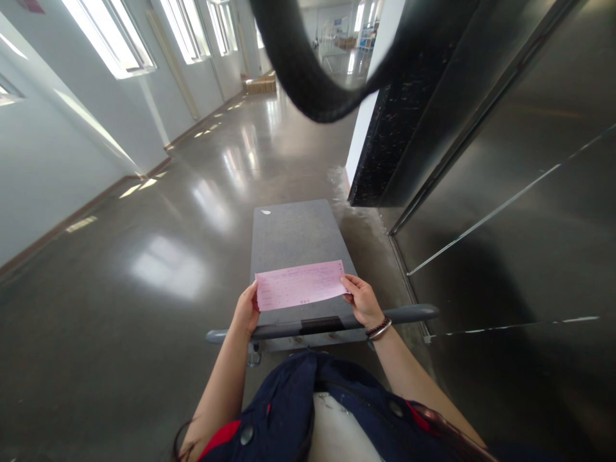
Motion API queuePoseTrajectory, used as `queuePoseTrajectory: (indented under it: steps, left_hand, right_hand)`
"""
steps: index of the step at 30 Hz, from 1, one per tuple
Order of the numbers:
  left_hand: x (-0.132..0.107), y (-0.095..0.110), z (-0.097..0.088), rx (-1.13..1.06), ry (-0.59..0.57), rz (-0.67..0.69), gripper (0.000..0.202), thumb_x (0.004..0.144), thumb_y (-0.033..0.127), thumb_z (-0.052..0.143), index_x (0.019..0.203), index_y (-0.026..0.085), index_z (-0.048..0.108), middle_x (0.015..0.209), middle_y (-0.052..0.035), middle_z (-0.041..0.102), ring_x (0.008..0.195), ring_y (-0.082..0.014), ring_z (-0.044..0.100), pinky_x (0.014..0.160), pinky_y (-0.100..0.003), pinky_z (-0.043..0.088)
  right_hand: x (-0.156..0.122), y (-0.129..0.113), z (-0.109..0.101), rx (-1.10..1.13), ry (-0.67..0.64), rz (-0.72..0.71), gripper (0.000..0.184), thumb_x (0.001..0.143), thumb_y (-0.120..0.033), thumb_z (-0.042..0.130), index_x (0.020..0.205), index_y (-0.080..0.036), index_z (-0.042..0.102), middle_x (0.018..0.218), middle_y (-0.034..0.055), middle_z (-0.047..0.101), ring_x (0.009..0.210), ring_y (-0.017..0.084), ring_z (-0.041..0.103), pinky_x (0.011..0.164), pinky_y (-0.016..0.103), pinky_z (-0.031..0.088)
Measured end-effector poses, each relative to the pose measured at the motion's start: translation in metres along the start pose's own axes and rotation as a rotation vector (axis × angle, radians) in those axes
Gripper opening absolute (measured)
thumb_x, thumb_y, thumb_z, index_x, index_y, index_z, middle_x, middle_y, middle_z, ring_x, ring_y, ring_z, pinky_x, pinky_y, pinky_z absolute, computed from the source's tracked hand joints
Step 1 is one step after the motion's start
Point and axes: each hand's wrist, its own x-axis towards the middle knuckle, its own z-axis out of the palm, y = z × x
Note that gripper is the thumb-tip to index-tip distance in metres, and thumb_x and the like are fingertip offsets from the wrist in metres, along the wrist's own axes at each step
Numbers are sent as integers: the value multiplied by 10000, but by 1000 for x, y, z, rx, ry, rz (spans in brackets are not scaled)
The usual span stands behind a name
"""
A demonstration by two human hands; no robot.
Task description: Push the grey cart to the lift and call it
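A pink printed paper slip (pixel 301 286) is stretched between my two hands, its small print too faint to read. My left hand (pixel 248 308) pinches its left end. At the other end, my right hand (pixel 362 300) grips the lower right corner between thumb and fingers, with bracelets on the wrist. Below the paper stands a grey flatbed trolley (pixel 296 234), partly covered by the slip. Its push handle (pixel 404 314), wrapped in dark tape at the middle, crosses just in front of my body, under my wrists.
A small white scrap (pixel 265 212) lies on the trolley's far left corner. Metal elevator-like doors (pixel 505 244) rise close on the right, beside a dark frame (pixel 389 147). A windowed wall (pixel 72 154) runs along the left. Cardboard boxes (pixel 260 85) sit farther down the shiny floor.
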Motion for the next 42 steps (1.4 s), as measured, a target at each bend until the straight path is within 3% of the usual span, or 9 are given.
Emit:
queuePoseTrajectory:
  steps: [9,14,18,25,42]
  left_hand:
    - [6,-4,-6,33,-21,48,217,649,264,719,709,87,610,620,-23,608,501,-92,532,453,-181,403]
    - [1,0,-1,0,5,12,142,784,236,587,757,98,609,668,-28,629,526,-104,564,484,-197,442]
    - [-1,3,1,-34,15,-6,204,865,212,456,792,103,613,746,-47,653,603,-116,601,558,-212,481]
    - [2,0,-2,-15,-2,21,156,817,247,549,781,110,615,732,-42,649,597,-125,599,557,-220,482]
    - [6,-3,-5,-8,36,43,168,847,164,498,785,79,629,714,-57,640,593,-112,589,532,-192,468]
  right_hand:
    - [2,3,-1,-8,4,-6,372,479,-422,763,653,-131,612,536,-13,491,429,42,295,393,194,196]
    - [1,1,-1,-6,9,-6,379,473,-425,768,650,-130,609,524,-17,486,426,40,295,391,190,197]
    - [0,0,0,-1,20,-3,385,457,-420,773,645,-129,605,527,-20,483,425,37,295,387,186,201]
    - [2,2,-1,7,20,-5,380,461,-414,770,661,-132,613,530,-23,476,423,37,296,375,181,202]
    - [-1,-3,2,31,32,7,395,425,-407,786,640,-128,608,504,-31,460,410,26,289,363,168,201]
